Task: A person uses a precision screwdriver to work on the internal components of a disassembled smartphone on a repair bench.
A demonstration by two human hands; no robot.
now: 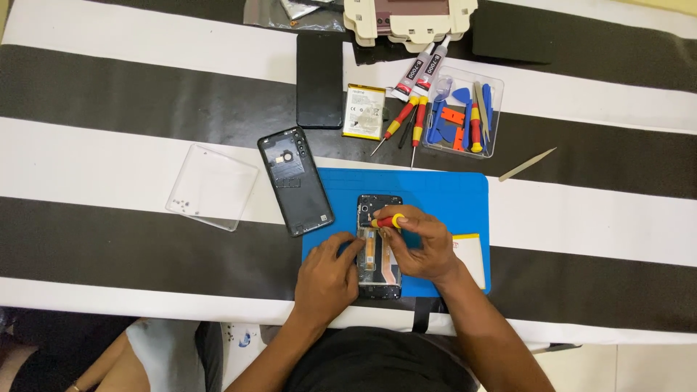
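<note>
Our right hand (425, 250) is closed around a small red-and-yellow screwdriver (387, 221), its tip set on the upper part of the opened black smartphone (379, 247), whose back is off and whose inner parts show. Our left hand (328, 279) rests on the phone's left edge, fingers bent against it and steadying it, with nothing else in its grasp. We see the phone lying upright near the middle of a blue rectangular work mat (443, 199), towards its near edge, on a table covered with a black-and-white striped cloth (109, 94).

Just left of the phone, partly on the mat, lies a black plastic back cover (295, 181), inner side up. Further left sits a clear square plastic lid (212, 186) with a few tiny specks in it. Far of the mat we find a flat white battery (364, 111), a black phone-sized slab (319, 80), two more red-and-yellow screwdrivers (406, 120), two glue tubes (417, 72), and a clear tray of blue and orange prying tools (462, 112). To the right lies a pale pointed spudger (528, 165).
</note>
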